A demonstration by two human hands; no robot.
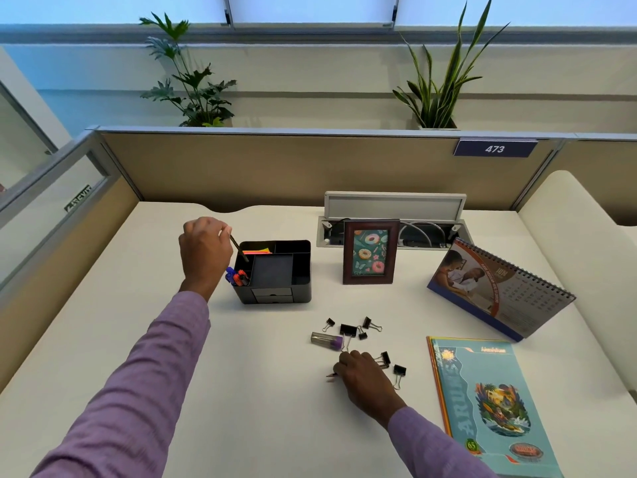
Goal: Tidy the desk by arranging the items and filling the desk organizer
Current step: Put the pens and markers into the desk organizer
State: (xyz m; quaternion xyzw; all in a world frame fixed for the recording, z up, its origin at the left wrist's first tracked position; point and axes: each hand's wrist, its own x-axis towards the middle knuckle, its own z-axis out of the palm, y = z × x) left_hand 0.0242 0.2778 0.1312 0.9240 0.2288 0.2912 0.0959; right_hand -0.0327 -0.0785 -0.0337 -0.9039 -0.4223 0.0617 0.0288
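Black plastic desk organizer (274, 270) stands mid-desk on the cream desktop (144, 339), well in from every edge, with bare surface to its left and front. The left hand (205, 250) pinches a dark pencil (239, 248) tilted over its left rear compartment. The right hand (362, 374) closes on pencils (331, 376) among scattered binder clips (348, 330), near a notebook (489, 405).

Matt black plastic desk organizer (275, 281), glossy dark wood picture frame (370, 251), glossy paper notebook (489, 401), smooth matt white desk (262, 391), purple cloth sleeve (138, 391)
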